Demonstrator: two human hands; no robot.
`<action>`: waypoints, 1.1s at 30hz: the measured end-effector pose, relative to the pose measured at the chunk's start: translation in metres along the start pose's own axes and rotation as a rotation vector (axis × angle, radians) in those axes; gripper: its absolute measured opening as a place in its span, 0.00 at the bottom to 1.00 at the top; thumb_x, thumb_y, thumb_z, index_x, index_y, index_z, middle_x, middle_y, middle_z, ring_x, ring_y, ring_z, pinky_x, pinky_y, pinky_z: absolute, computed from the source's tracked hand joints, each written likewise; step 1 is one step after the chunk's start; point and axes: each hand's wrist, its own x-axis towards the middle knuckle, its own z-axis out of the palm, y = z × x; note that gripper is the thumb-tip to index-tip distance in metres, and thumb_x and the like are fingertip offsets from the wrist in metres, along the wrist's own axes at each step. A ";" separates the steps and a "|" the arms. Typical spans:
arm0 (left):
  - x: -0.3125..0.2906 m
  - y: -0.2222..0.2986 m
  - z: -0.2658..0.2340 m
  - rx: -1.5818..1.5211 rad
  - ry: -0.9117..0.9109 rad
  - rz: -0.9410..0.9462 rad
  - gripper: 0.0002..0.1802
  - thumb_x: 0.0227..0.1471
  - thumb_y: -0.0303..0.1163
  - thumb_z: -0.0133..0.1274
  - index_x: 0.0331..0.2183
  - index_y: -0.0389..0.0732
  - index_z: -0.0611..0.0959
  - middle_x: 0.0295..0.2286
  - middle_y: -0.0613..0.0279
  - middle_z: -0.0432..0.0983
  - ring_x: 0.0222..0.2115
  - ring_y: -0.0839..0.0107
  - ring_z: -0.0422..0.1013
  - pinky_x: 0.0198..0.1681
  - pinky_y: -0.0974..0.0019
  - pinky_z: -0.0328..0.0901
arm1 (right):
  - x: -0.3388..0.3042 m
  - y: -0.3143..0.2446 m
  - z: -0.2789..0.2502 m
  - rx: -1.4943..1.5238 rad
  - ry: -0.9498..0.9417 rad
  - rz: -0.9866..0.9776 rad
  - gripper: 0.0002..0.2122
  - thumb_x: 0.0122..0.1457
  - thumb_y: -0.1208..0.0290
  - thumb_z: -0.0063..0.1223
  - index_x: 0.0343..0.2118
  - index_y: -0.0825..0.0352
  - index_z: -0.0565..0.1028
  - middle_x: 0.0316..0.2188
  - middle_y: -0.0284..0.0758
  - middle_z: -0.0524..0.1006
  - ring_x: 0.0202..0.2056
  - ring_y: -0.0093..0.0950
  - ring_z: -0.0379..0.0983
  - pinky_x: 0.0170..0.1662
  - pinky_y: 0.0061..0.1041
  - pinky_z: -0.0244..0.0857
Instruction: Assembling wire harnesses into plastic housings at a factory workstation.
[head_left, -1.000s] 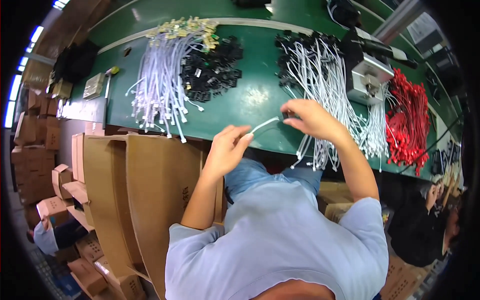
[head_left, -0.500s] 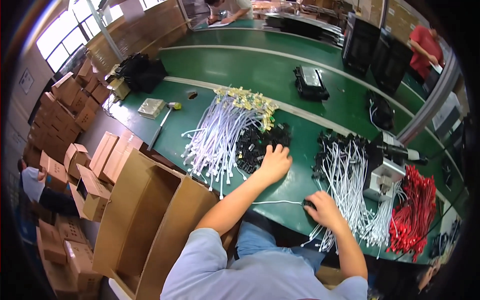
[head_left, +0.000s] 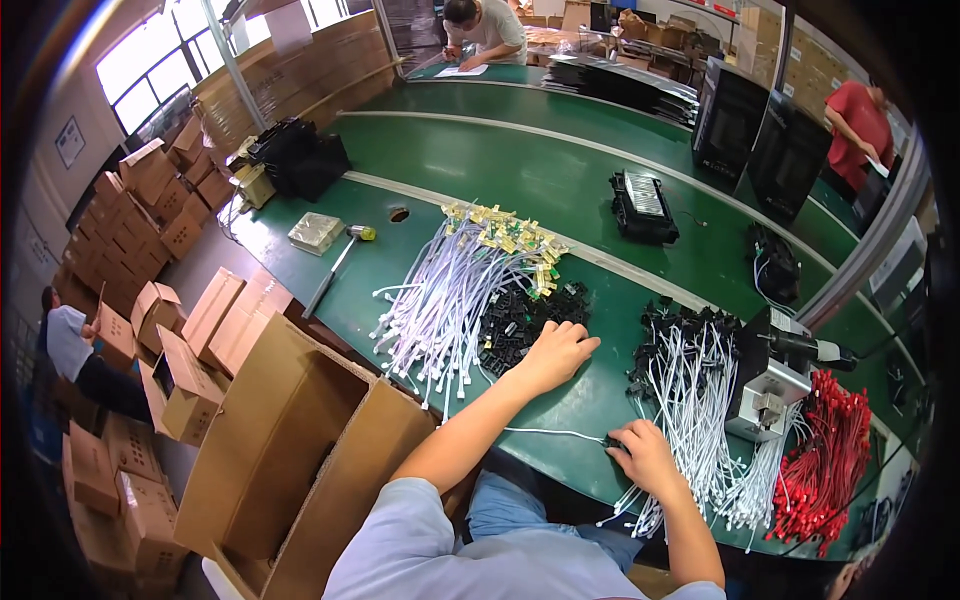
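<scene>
My right hand [head_left: 645, 455] pinches a small black plastic connector [head_left: 611, 442] near the table's front edge. From it a thin white cable [head_left: 545, 431] runs left across the green top, passing under my left forearm. My left hand [head_left: 558, 355] is at the right edge of a heap of small black plastic parts [head_left: 515, 325], fingers bent together; whatever they hold is hidden. Behind and left of that heap lies a bundle of white cables [head_left: 430, 310] with yellow-tagged ends [head_left: 510, 235]. Beside my right hand spreads a bundle of white cables with black connectors [head_left: 690, 380].
At right stand a metal fixture [head_left: 770, 385] and a bundle of red cables [head_left: 822, 455]. A screwdriver [head_left: 340, 270] and a clear block-shaped pack [head_left: 316, 233] lie at left. An open carton [head_left: 290, 450] adjoins the table's left front. Two people work across the benches; another sits among boxes.
My left hand has shifted right, from over the black parts to their edge. My right hand keeps its pinch on the connector. The whole view has tilted up slightly.
</scene>
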 end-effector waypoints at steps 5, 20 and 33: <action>0.002 -0.010 -0.005 -0.396 0.080 -0.114 0.13 0.52 0.27 0.53 0.42 0.39 0.82 0.36 0.54 0.73 0.36 0.58 0.72 0.37 0.64 0.66 | 0.001 -0.002 -0.002 -0.005 -0.003 0.003 0.12 0.47 0.73 0.63 0.36 0.66 0.78 0.31 0.36 0.73 0.37 0.37 0.70 0.41 0.33 0.65; -0.053 0.044 -0.015 -1.996 -0.249 -0.689 0.17 0.59 0.31 0.51 0.49 0.34 0.77 0.37 0.61 0.75 0.34 0.76 0.70 0.40 0.71 0.68 | -0.006 -0.003 0.001 -0.017 -0.006 -0.037 0.13 0.45 0.75 0.62 0.37 0.65 0.79 0.32 0.35 0.74 0.36 0.36 0.71 0.41 0.33 0.66; -0.056 0.072 0.011 -1.405 -0.157 -0.503 0.10 0.42 0.09 0.58 0.31 0.27 0.81 0.40 0.51 0.74 0.41 0.63 0.75 0.47 0.63 0.72 | -0.005 0.024 0.018 -0.087 0.016 -0.077 0.10 0.48 0.67 0.61 0.33 0.61 0.77 0.39 0.28 0.77 0.40 0.30 0.70 0.42 0.30 0.61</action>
